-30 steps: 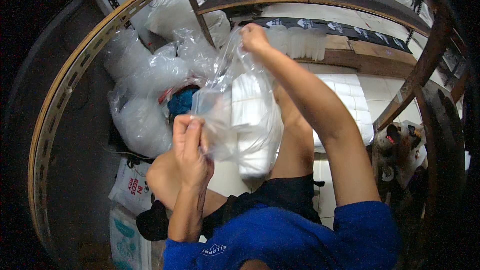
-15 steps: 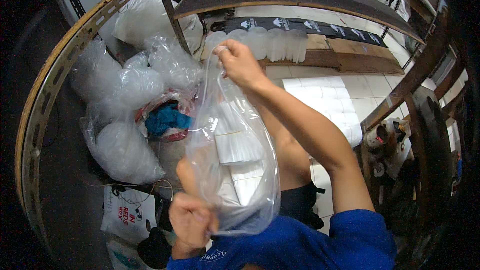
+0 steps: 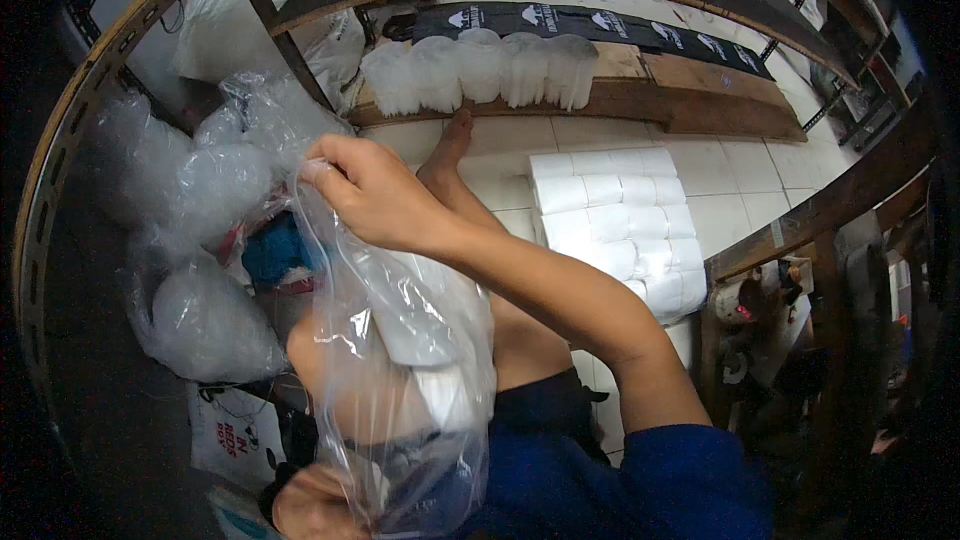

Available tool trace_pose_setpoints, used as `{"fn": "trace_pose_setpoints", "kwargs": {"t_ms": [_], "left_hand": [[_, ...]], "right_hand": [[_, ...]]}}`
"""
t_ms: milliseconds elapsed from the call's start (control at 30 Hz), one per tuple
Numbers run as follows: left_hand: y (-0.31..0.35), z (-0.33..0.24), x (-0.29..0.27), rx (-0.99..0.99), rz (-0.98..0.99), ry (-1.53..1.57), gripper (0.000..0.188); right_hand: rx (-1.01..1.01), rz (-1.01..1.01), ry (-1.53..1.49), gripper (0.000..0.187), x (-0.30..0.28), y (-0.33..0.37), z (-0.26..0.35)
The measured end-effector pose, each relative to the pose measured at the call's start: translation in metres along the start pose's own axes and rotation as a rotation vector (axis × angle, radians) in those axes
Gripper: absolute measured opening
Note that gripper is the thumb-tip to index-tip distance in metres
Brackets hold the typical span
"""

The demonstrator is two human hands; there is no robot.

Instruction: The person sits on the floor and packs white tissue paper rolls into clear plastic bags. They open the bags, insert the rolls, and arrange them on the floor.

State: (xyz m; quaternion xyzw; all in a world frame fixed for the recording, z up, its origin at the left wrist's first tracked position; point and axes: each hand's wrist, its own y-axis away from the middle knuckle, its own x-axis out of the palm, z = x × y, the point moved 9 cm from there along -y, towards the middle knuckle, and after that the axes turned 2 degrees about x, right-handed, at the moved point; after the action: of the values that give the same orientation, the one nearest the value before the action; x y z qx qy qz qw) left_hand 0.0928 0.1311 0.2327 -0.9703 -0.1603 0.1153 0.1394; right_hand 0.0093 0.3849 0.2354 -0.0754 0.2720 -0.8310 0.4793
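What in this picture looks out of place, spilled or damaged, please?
Nothing is plainly spilled or damaged. The held clear bag is merely wrinkled; only the crumpled blue bundle looks slightly odd, its strong colour standing out beside the bulging bags at left.

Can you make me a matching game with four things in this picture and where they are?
Things
1. Large clear plastic bag
2. Block of shiny white packs
3. Row of frosted translucent plastic stacks
4. Crumpled blue cloth-like bundle

Places
A. On brown boards
B. Gripped by the right hand
C. Between the puffy clear plastic bags and the held bag
D. On pale floor tiles

Right pairs: 1-B, 2-D, 3-A, 4-C
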Motion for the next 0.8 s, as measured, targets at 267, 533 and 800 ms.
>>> {"fn": "trace_pose_setpoints", "kwargs": {"t_ms": [267,533,800], "left_hand": [[-0.006,0.045,-0.008,-0.188,0.126,0.281,0.032],[0.018,0.058,-0.054,0.238,0.288,0.555,0.030],[0.007,0.057,-0.062,-0.086,0.000,0.334,0.040]], "right_hand": [[0.156,0.006,-0.094,0.021,-0.001,0.013,-0.043],[0.199,0.006,0.023,0.023,0.039,-0.009,-0.029],[0.241,-0.072,-0.130,0.021,0.012,-0.042,-0.059]]}}
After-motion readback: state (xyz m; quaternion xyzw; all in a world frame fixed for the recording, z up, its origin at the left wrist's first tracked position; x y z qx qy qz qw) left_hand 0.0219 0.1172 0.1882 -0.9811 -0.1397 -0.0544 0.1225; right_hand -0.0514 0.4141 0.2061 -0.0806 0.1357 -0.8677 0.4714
